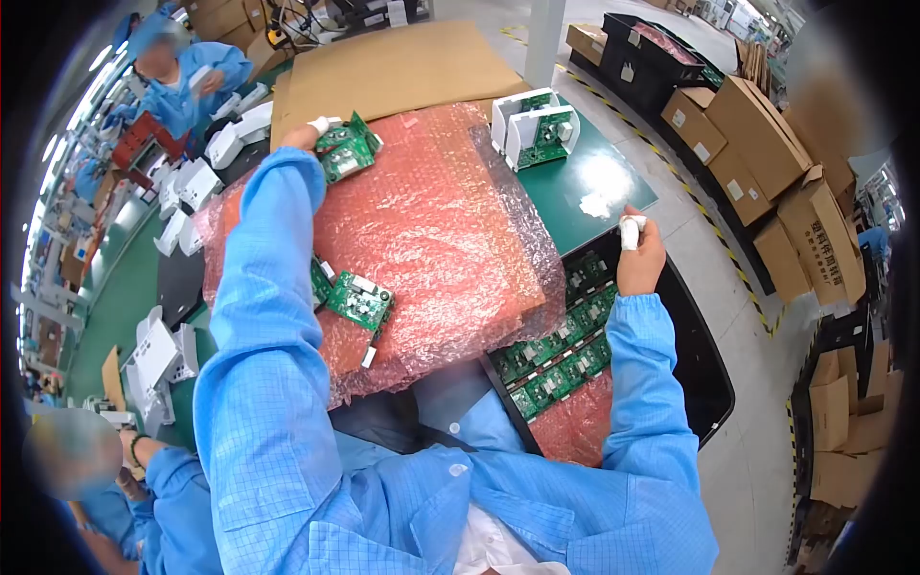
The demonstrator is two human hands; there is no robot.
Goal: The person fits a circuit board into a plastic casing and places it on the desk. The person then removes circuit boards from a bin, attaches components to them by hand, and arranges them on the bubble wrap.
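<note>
My left hand [305,137], with white coverings on its fingertips, reaches to the far left of a pink bubble-wrap sheet [431,220]. Its fingers close at the edge of green circuit boards [347,153], which overlap and tilt there. Closer to me, another circuit board [360,301] lies on the wrap, partly over one more board. Above the black tray [695,355] at my right, my right hand [642,257] is raised, fingers curled together; whatever they may hold is hidden. Rows of circuit boards [561,376] sit in that tray over pink wrap.
White holders with green boards [537,131] stand on the green table [613,187]. A cardboard sheet [393,72] lies behind the wrap. White plastic housings [187,187] line the left side. Co-workers in blue [187,81] are at left; cartons [757,125] stand along the right.
</note>
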